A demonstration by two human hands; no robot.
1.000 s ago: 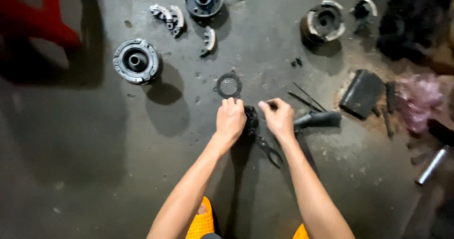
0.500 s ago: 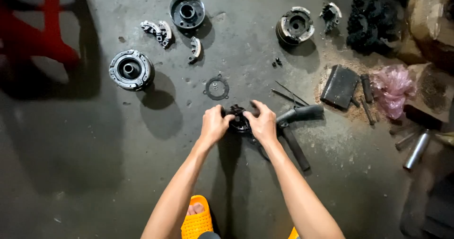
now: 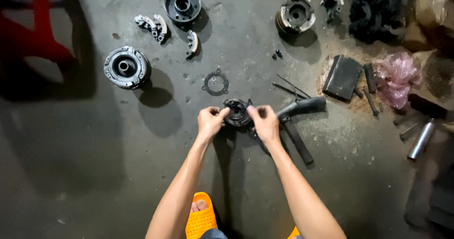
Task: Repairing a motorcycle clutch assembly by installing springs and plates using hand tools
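Plainly, floor: rough grey concrete, oil-stained.
Drum: ribbed round metal, well apart at left.
Hub: small, dark, greasy, lobed; on the floor between my hands.
Left hand: fingers pinching the hub's rim.
Right hand: grasping the opposite rim.
Advice: I'd keep pressure even, since grease invites slipping.

— What is worn on the arms?
— Nothing is worn there; both forearms are seen bare to the lower edge, and no sleeve, watch or band is shown; the left hand and the right hand are left ungloved, and no ring can be made out.
— And on the feet?
— An orange perforated sandal is worn, open at the toes; a second orange edge is glimpsed at the bottom.
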